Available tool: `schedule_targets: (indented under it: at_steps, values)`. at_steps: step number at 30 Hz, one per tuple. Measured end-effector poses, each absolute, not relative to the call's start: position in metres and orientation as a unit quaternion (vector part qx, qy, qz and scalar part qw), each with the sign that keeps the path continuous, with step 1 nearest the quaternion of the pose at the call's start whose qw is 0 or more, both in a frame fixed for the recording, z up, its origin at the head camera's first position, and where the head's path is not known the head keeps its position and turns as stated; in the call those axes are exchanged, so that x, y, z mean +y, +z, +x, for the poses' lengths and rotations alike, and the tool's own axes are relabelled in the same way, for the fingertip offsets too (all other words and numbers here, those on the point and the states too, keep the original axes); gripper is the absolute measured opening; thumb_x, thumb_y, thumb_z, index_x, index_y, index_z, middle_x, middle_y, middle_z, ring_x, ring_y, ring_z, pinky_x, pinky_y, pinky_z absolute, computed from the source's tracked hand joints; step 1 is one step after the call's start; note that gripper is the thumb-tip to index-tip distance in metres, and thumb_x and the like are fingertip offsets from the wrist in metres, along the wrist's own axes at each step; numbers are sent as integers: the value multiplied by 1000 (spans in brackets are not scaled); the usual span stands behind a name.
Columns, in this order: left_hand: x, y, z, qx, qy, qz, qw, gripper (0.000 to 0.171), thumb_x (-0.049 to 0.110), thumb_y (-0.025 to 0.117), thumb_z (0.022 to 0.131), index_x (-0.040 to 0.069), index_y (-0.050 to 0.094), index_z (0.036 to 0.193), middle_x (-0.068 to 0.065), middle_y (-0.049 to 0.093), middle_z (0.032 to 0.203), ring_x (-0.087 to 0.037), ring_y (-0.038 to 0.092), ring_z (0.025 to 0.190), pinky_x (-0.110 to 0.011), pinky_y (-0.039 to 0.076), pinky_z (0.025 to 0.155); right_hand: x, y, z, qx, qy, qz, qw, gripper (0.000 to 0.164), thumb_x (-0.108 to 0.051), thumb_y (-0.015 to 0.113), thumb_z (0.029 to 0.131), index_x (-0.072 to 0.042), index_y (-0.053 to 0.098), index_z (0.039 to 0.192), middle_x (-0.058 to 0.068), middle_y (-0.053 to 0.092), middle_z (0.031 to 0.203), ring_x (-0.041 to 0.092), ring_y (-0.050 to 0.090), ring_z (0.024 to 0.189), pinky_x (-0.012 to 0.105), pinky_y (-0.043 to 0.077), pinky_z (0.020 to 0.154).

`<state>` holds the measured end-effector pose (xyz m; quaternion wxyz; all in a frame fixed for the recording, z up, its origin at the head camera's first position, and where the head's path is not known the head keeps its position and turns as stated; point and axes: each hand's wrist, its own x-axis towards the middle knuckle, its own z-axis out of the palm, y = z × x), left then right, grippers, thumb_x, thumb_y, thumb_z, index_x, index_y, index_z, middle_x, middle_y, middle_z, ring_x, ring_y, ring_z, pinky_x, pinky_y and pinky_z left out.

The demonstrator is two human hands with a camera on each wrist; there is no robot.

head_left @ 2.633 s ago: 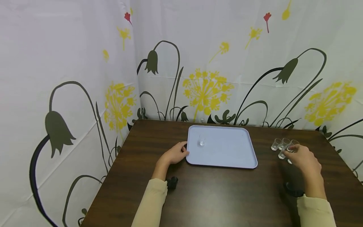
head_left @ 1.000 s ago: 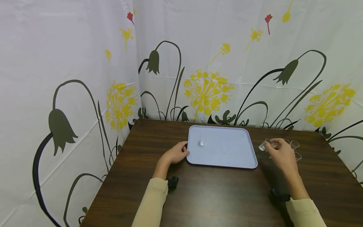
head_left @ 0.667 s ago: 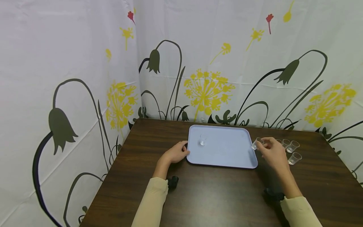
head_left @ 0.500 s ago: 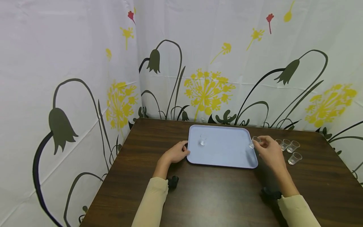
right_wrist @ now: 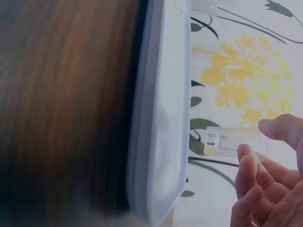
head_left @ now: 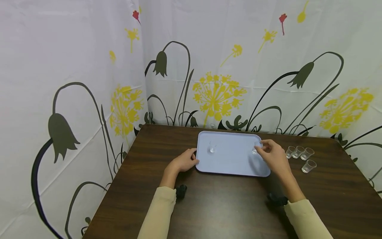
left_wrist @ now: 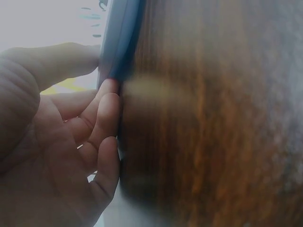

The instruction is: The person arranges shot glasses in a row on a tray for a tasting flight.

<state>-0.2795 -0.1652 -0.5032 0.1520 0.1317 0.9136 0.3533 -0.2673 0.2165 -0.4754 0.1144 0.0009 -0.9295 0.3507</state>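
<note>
My left hand [head_left: 182, 161] grips the left edge of a pale blue tray [head_left: 234, 166]; in the left wrist view its thumb lies on the rim and the fingers bend against the outer side. Between thumb and fingertips my right hand [head_left: 274, 156] pinches a small clear shot glass [right_wrist: 225, 141] near its rim. That glass is over the tray's right part, its thick base clear of the tray surface in the right wrist view. A second clear shot glass [head_left: 212, 149] stands upright on the tray's left part.
Several more clear shot glasses [head_left: 307, 153] stand on the dark wooden table [head_left: 226, 205] right of the tray, one of them [head_left: 308, 166] nearer the front. A white curtain [head_left: 191, 30] with printed flowers hangs behind and to the left of the table.
My right hand has taken a shot glass from the group on the right and carried it left, past the tray's right rim. My left hand has stayed on the tray's left edge.
</note>
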Motion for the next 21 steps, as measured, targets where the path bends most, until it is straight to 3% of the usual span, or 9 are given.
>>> schedule_targets:
  at_steps: [5, 21]
  values:
    - [-165, -501, -280, 913, 351, 133, 156, 63, 18, 64, 106, -6, 42, 159, -7, 57, 110, -17, 53, 95, -35, 44, 91, 208, -475, -272, -931, 351, 15, 98, 48, -39, 73, 102, -4, 68, 135, 16, 78, 108, 32, 66, 100, 34, 46, 68]
    - [-167, -502, -280, 914, 348, 136, 158, 62, 19, 63, 107, -5, 41, 160, -7, 57, 110, -17, 53, 96, -36, 44, 91, 175, -480, -281, -936, 341, 32, 76, 46, -45, 74, 100, -13, 70, 132, 7, 79, 107, 24, 68, 88, 34, 45, 65]
